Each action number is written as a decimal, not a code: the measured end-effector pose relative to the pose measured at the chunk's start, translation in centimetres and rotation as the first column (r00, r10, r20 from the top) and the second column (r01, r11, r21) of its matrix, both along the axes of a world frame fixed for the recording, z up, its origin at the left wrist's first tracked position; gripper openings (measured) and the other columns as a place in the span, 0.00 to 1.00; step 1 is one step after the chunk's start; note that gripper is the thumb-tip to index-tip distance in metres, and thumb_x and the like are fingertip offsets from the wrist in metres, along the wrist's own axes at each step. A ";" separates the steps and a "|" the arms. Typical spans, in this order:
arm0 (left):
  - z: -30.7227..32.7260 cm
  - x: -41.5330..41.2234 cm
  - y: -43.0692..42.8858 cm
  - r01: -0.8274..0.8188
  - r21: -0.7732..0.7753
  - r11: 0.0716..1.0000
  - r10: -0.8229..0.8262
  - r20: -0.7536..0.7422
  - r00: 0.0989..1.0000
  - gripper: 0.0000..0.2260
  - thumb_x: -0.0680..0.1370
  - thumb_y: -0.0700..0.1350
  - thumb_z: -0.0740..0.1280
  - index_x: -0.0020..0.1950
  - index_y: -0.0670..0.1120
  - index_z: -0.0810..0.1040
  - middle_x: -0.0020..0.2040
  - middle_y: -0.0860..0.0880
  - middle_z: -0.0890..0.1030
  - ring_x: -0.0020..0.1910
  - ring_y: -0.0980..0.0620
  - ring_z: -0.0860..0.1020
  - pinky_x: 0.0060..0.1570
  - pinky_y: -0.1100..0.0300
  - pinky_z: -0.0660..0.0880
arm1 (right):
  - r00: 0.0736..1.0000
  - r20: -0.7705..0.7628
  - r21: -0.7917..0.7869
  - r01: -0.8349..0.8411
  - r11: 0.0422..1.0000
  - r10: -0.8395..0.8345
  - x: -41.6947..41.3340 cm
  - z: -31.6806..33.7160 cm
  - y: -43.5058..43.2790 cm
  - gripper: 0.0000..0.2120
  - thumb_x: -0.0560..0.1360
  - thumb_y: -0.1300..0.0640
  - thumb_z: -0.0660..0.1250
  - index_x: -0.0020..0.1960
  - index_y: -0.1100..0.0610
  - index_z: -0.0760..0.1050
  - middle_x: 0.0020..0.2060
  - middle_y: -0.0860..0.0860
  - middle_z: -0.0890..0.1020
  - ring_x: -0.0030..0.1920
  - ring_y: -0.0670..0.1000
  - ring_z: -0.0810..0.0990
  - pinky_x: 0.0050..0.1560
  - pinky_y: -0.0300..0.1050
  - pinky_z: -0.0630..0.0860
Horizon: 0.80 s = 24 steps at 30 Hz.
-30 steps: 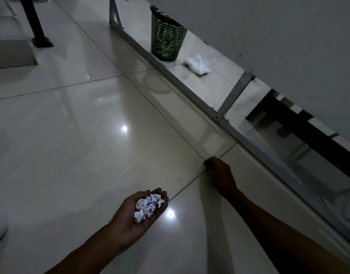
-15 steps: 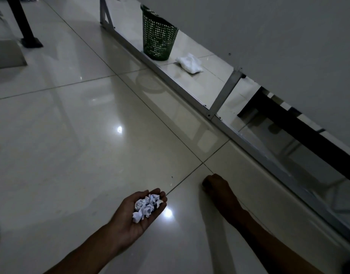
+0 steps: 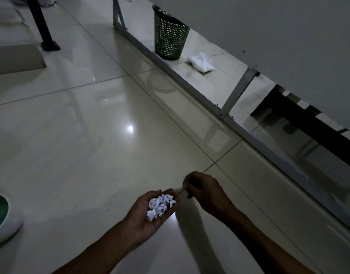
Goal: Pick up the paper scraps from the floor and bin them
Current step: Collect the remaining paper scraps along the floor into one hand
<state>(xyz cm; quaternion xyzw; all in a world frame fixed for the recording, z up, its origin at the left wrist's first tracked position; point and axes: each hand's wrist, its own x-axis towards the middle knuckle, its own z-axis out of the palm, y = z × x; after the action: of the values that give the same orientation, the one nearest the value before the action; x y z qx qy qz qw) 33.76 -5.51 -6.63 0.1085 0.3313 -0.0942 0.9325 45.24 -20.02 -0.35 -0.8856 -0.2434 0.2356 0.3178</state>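
Observation:
My left hand (image 3: 148,213) is held palm up low over the tiled floor, cupped around a small heap of crumpled white paper scraps (image 3: 160,205). My right hand (image 3: 204,192) hovers just to its right with the fingertips pinched together near the heap; whether they hold a scrap is too dark and blurred to tell. The green mesh bin (image 3: 170,34) stands upright far ahead, under the edge of a grey table.
A crumpled white bag or cloth (image 3: 201,62) lies right of the bin. A metal table frame (image 3: 235,93) runs diagonally along the floor. A black post with a foot (image 3: 44,34) stands at the upper left. A white and green object (image 3: 2,216) sits at the left edge.
My right hand has lifted off the floor tile joint and come back beside my left palm. The left hand has kept its heap of scraps.

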 end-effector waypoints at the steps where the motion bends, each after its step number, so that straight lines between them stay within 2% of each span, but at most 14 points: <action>1: -0.2 -0.1 0.0 0.013 0.070 0.997 -0.012 -0.014 1.000 0.16 0.79 0.38 0.57 0.63 0.30 0.73 0.54 0.34 0.83 0.52 0.38 0.82 0.58 0.45 0.78 | 1.000 0.000 0.025 -0.028 0.999 0.028 -0.8 0.7 0.9 0.03 0.77 0.59 0.65 0.47 0.54 0.78 0.41 0.48 0.83 0.36 0.43 0.81 0.36 0.30 0.74; 4: -0.6 -0.4 0.0 0.089 0.311 0.946 -0.059 -0.107 0.993 0.19 0.76 0.42 0.65 0.65 0.35 0.73 0.44 0.42 0.86 0.44 0.45 0.82 0.56 0.51 0.77 | 0.985 0.083 -0.020 -0.149 0.989 0.150 -2.6 2.2 2.7 0.04 0.77 0.58 0.66 0.50 0.57 0.78 0.47 0.52 0.83 0.44 0.48 0.80 0.43 0.36 0.75; 6: -0.5 -0.3 0.1 0.106 0.352 0.930 -0.071 -0.110 0.991 0.21 0.75 0.43 0.66 0.66 0.36 0.73 0.54 0.38 0.83 0.49 0.45 0.81 0.63 0.50 0.76 | 0.964 0.123 -0.072 -0.228 0.971 0.236 -3.3 2.5 3.4 0.07 0.78 0.58 0.65 0.53 0.58 0.78 0.50 0.53 0.82 0.49 0.51 0.80 0.50 0.43 0.77; 7: -0.4 -0.3 -0.2 0.100 0.354 0.930 -0.064 -0.113 0.991 0.18 0.77 0.42 0.65 0.64 0.34 0.74 0.58 0.35 0.80 0.48 0.47 0.82 0.62 0.54 0.76 | 0.956 0.127 -0.087 -0.253 0.963 0.263 -3.5 2.6 3.5 0.08 0.78 0.58 0.64 0.54 0.58 0.78 0.51 0.54 0.81 0.51 0.51 0.80 0.53 0.44 0.77; 8: -0.6 -0.3 -0.3 0.086 0.367 0.926 -0.045 -0.119 0.992 0.13 0.80 0.39 0.60 0.58 0.32 0.78 0.58 0.33 0.79 0.42 0.52 0.84 0.55 0.61 0.80 | 0.950 0.132 -0.100 -0.273 0.957 0.284 -3.8 2.6 3.6 0.09 0.78 0.58 0.64 0.56 0.58 0.78 0.53 0.54 0.81 0.52 0.51 0.80 0.55 0.44 0.77; 10: -1.2 0.0 -0.5 0.046 0.327 0.944 -0.010 -0.113 0.994 0.23 0.83 0.34 0.49 0.43 0.35 0.84 0.43 0.38 0.86 0.29 0.57 0.83 0.31 0.70 0.79 | 0.941 0.146 -0.110 -0.292 0.950 0.306 -4.0 2.6 3.7 0.10 0.79 0.57 0.63 0.58 0.58 0.78 0.54 0.54 0.81 0.53 0.50 0.80 0.56 0.42 0.77; 11: -1.3 0.0 -0.6 0.039 0.273 0.961 -0.018 -0.077 0.997 0.29 0.83 0.35 0.47 0.36 0.39 0.86 0.34 0.43 0.86 0.28 0.57 0.83 0.26 0.69 0.77 | 0.939 0.152 -0.103 -0.295 0.950 0.309 -4.1 2.6 3.6 0.11 0.79 0.57 0.62 0.58 0.57 0.78 0.54 0.53 0.81 0.53 0.50 0.80 0.56 0.42 0.77; 12: -1.4 0.0 -0.5 0.051 0.241 0.969 -0.038 -0.061 0.997 0.32 0.83 0.37 0.48 0.30 0.41 0.85 0.30 0.46 0.86 0.28 0.56 0.83 0.25 0.68 0.77 | 0.937 0.159 -0.094 -0.299 0.950 0.311 -4.1 2.6 3.6 0.11 0.79 0.57 0.62 0.58 0.56 0.78 0.54 0.52 0.82 0.53 0.49 0.80 0.56 0.43 0.77; 13: -1.7 0.0 -0.4 0.070 0.243 0.967 -0.055 -0.065 0.996 0.30 0.83 0.39 0.50 0.29 0.41 0.85 0.30 0.47 0.85 0.29 0.54 0.84 0.25 0.66 0.77 | 0.936 0.160 -0.086 -0.302 0.949 0.313 -4.2 2.6 3.5 0.11 0.79 0.57 0.62 0.59 0.56 0.78 0.55 0.52 0.82 0.53 0.49 0.80 0.56 0.44 0.78; 16: -2.0 0.0 0.1 0.067 0.275 0.959 -0.058 -0.040 0.998 0.23 0.81 0.44 0.55 0.35 0.40 0.86 0.34 0.44 0.86 0.33 0.50 0.85 0.28 0.62 0.79 | 0.947 0.137 -0.049 -0.285 0.957 0.289 -4.1 2.4 3.2 0.12 0.79 0.58 0.61 0.59 0.54 0.79 0.55 0.50 0.84 0.53 0.48 0.81 0.56 0.42 0.79; 17: -2.0 0.1 0.1 0.068 0.251 0.966 -0.060 -0.037 0.997 0.25 0.81 0.45 0.56 0.34 0.38 0.86 0.35 0.42 0.86 0.33 0.49 0.85 0.27 0.62 0.79 | 0.952 0.136 -0.038 -0.271 0.962 0.274 -4.0 2.4 3.2 0.12 0.78 0.59 0.61 0.59 0.54 0.79 0.54 0.50 0.84 0.52 0.47 0.82 0.55 0.41 0.79; 20: -1.1 0.3 -0.1 0.054 0.193 0.980 -0.057 0.014 0.998 0.20 0.75 0.49 0.70 0.27 0.38 0.84 0.30 0.41 0.85 0.30 0.53 0.85 0.25 0.65 0.77 | 0.966 0.140 -0.006 -0.221 0.975 0.219 -3.9 2.1 3.0 0.12 0.78 0.59 0.61 0.58 0.52 0.79 0.53 0.48 0.85 0.51 0.45 0.82 0.52 0.41 0.80; 22: -0.9 0.2 0.0 0.063 0.176 0.982 -0.063 -0.010 0.998 0.23 0.80 0.47 0.60 0.34 0.37 0.86 0.37 0.40 0.87 0.37 0.51 0.86 0.30 0.63 0.80 | 0.971 0.147 0.019 -0.194 0.981 0.189 -3.7 1.8 2.8 0.10 0.78 0.58 0.61 0.56 0.50 0.78 0.52 0.46 0.84 0.50 0.43 0.82 0.50 0.41 0.81; 24: -0.9 0.0 0.3 0.110 0.166 0.980 -0.109 -0.020 0.994 0.18 0.79 0.45 0.58 0.46 0.36 0.86 0.48 0.39 0.86 0.46 0.46 0.86 0.37 0.58 0.82 | 0.986 0.121 0.076 -0.128 0.989 0.118 -3.4 1.5 2.6 0.10 0.78 0.58 0.61 0.53 0.48 0.78 0.49 0.43 0.84 0.47 0.41 0.82 0.47 0.37 0.81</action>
<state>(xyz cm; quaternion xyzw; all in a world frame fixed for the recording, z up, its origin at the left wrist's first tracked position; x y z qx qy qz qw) 33.79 -5.25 -7.57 0.2039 0.3364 -0.1177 0.9118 41.86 -17.45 1.12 -0.8669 -0.3256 0.1924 0.3248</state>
